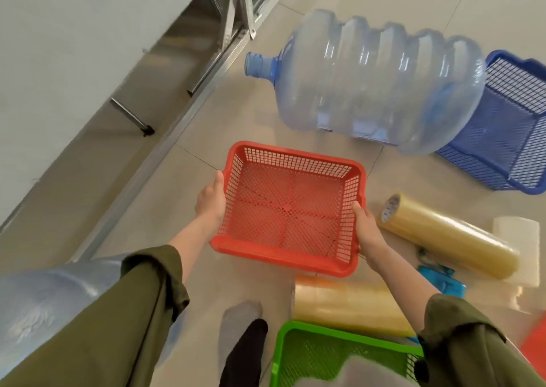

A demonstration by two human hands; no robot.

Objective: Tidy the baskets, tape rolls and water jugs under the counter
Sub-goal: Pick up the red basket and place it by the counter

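Ok, nearest: green basket [325, 354] sat by my feet, cut off by the bottom edge. A pale blur lay over it, couldn't tell what. Second water jug [44, 307] lay lower left, mostly hidden behind my left sleeve [118, 312].

Left hand [211, 200] gripped the red basket [288, 209] at its left rim, thumb up along the edge, fingers hidden underneath. Right hand [366, 227] gripped the right rim, fingers mostly hidden too. Basket was held above the floor, straight ahead of me.

Near tape roll [348, 304] lay partly under it, blurred. Far tape roll [449, 239] lay on its side to the right, next to a blue object [443, 277] I couldn't identify.

Beyond, clear water jug [378, 82] lay on its side. Its base covered part of the tipped blue basket [508, 138], which the right edge cut off. Counter frame [206, 70] ran far left.
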